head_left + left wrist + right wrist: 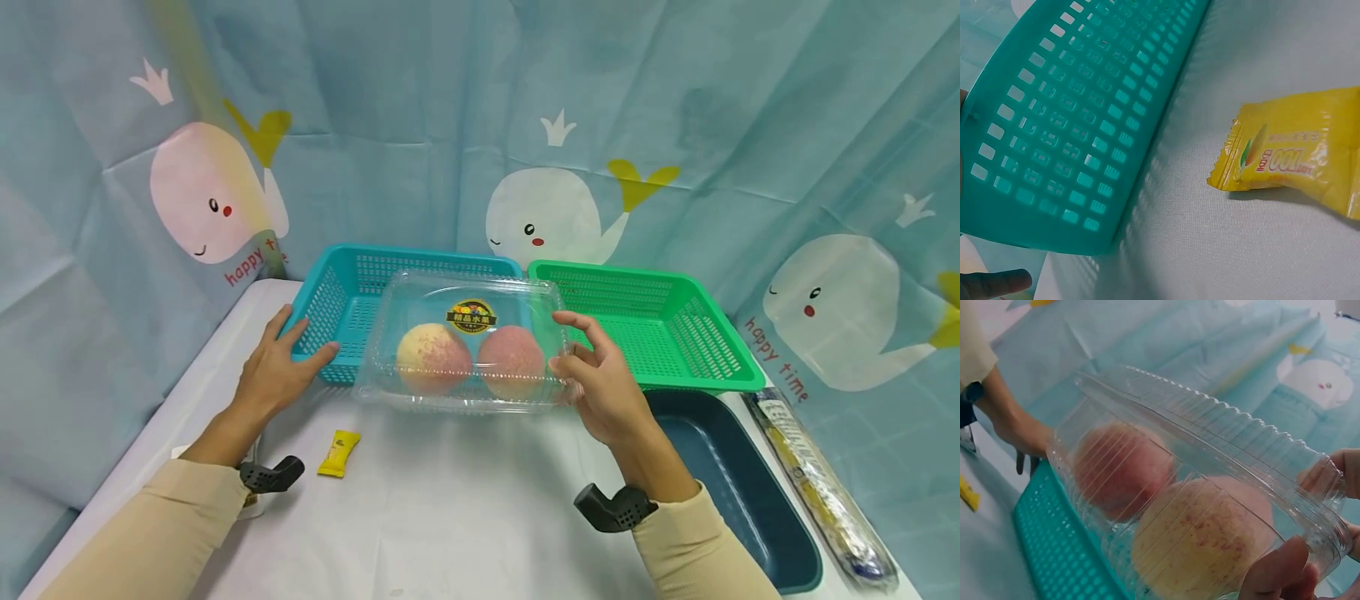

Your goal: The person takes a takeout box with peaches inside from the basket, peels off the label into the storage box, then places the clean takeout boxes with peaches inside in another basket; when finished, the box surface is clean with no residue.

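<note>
My right hand [607, 379] holds a clear plastic clamshell box [450, 398] by its right end, thumb and fingers pinching the rim. Inside lie two peaches, a yellowish one [1204, 537] and a pink one [1122, 469]. A round black fruit label [471, 316] sits on the lid. The box is held tilted over the front of the blue basket [318, 315], overlapping its right part in the head view. At the basket's left end is my left hand [277, 367], fingers spread and fairly straight, the fingertips at the rim. A small yellow wrapped candy [1297, 147] lies near the basket.
Right of the blue basket stands a green basket [660, 383]. A dark blue tray [738, 475] lies in front of it, with a long plastic-wrapped pack [821, 492] along the table's right side. A white object [251, 507] is partly hidden under the left forearm. A curtain [420, 125] hangs behind.
</note>
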Demonstrator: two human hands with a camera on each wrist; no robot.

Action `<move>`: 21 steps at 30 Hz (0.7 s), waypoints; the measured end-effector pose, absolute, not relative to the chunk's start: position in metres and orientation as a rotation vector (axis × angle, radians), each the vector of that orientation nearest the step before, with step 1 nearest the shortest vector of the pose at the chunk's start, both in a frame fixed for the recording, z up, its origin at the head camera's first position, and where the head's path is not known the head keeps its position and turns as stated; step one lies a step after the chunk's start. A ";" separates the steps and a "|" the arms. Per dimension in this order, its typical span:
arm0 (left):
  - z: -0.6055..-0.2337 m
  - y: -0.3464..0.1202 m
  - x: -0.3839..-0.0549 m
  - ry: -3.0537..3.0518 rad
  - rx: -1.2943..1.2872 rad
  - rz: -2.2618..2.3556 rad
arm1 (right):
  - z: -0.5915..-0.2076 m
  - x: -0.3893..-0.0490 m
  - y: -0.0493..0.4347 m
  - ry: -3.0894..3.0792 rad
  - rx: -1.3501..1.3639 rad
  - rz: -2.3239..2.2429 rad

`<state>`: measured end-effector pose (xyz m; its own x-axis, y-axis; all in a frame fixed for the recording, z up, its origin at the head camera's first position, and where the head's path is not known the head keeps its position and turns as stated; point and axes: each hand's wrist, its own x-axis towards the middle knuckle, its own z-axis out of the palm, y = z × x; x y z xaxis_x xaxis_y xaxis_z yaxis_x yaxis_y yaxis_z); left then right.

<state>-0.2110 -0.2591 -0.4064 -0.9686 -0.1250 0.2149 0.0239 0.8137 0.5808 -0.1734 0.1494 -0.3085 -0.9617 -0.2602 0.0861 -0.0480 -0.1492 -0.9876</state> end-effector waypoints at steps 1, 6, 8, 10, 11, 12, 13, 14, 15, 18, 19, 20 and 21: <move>-0.407 -0.259 -0.211 -2.754 0.076 -0.888 | -0.310 -0.170 0.152 1.941 -0.365 -2.259; -0.408 -0.259 -0.212 -2.747 0.072 -0.895 | -0.321 -0.153 0.161 1.920 -0.373 -2.256; -0.408 -0.259 -0.212 -2.745 0.076 -0.901 | -0.326 -0.146 0.164 1.916 -0.370 -2.244; -0.407 -0.258 -0.211 -2.746 0.075 -0.901 | -0.331 -0.139 0.167 1.913 -0.374 -2.235; -0.407 -0.258 -0.211 -2.746 0.074 -0.900 | -0.334 -0.136 0.169 1.909 -0.376 -2.232; -0.407 -0.258 -0.211 -2.747 0.072 -0.900 | -0.336 -0.132 0.170 1.906 -0.374 -2.232; -0.406 -0.258 -0.211 -2.748 0.071 -0.902 | -0.338 -0.129 0.171 1.901 -0.375 -2.232; -0.406 -0.258 -0.211 -2.748 0.068 -0.902 | -0.341 -0.126 0.172 1.898 -0.375 -2.234; -0.406 -0.258 -0.211 -2.748 0.065 -0.902 | -0.343 -0.123 0.174 1.894 -0.377 -2.238; -0.405 -0.258 -0.211 -2.749 0.059 -0.906 | -0.348 -0.116 0.178 1.890 -0.384 -2.247; -0.405 -0.259 -0.211 -2.749 0.059 -0.907 | -0.350 -0.114 0.180 1.885 -0.389 -2.250; -0.405 -0.259 -0.211 -2.750 0.059 -0.906 | -0.352 -0.112 0.181 1.881 -0.387 -2.253; -0.405 -0.259 -0.210 -2.751 0.061 -0.906 | -0.354 -0.110 0.182 1.877 -0.383 -2.255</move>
<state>-0.2104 -0.2589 -0.4049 -0.9694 -0.1150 0.2168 0.0363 0.8065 0.5901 -0.1101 0.1824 -0.3536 -0.9501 -0.3014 0.0803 -0.0242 -0.1854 -0.9824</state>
